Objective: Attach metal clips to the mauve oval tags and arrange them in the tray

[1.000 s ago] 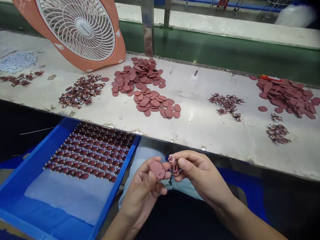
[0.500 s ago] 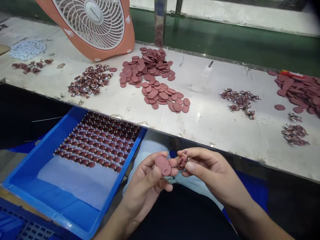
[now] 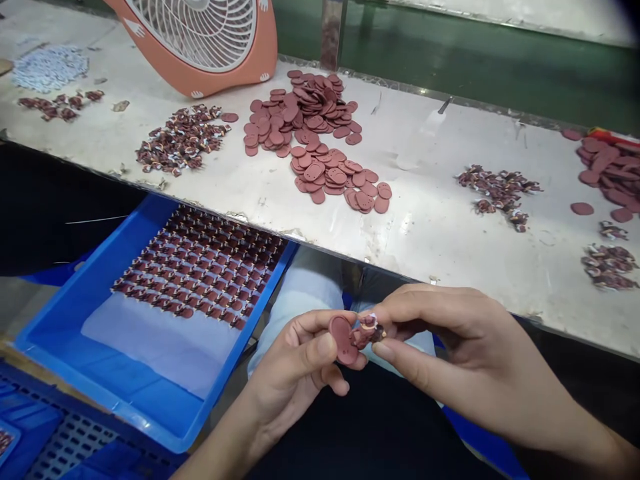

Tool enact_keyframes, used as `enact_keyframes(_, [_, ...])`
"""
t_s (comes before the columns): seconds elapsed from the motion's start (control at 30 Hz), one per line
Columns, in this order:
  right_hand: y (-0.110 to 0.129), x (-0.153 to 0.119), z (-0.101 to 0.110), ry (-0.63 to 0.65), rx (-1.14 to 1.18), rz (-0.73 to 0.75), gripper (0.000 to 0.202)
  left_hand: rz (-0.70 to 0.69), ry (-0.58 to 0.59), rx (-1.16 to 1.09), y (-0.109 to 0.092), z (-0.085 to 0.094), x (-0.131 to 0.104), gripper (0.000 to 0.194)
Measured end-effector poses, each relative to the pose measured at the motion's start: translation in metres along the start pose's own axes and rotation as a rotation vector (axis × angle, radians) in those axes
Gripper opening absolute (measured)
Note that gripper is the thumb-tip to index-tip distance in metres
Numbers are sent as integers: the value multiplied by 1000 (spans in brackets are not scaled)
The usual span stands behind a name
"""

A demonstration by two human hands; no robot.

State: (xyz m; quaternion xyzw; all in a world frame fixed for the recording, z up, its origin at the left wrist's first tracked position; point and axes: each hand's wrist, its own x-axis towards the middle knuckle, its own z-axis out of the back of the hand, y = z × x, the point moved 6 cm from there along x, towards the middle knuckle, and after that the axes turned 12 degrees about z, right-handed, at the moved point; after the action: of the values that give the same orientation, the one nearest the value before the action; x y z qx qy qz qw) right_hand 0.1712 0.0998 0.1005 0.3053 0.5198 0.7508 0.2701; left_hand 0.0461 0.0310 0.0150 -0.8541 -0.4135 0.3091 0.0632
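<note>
Over my lap, my left hand (image 3: pixel 300 363) pinches a reddish-brown oval disc (image 3: pixel 343 340) between thumb and fingers. Beside it my right hand (image 3: pixel 450 360) grips a small brown figurine (image 3: pixel 367 330) with white and tan parts. The figurine is right at the disc's right side and overlaps its edge; whether they touch cannot be made out. More discs lie in a heap (image 3: pixel 310 113) on the white table (image 3: pixel 425 233), and similar figurines form a pile (image 3: pixel 183 140) left of them.
At the lower left a blue tray (image 3: pixel 165 420) holds rows of figurines on discs over a white sheet (image 3: pixel 155 340). An orange fan (image 3: pixel 220 80) stands at the back. Further figurines (image 3: pixel 497 190) and discs (image 3: pixel 613 167) lie to the right, pale pieces (image 3: pixel 50 67) far left.
My right hand has turned and brought the figurine against or over the disc's edge, showing its white part. The disc is tilted more. The whole view has shifted slightly.
</note>
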Motion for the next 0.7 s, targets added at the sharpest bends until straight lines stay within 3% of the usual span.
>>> enact_keyframes(0.43, [-1, 3, 0, 93, -98, 35, 29, 33, -50, -1, 2, 4, 2, 24])
enact_keyframes(0.7, [1, 2, -1, 153, -162, 71, 22, 63, -71, 6, 5, 8, 5, 28])
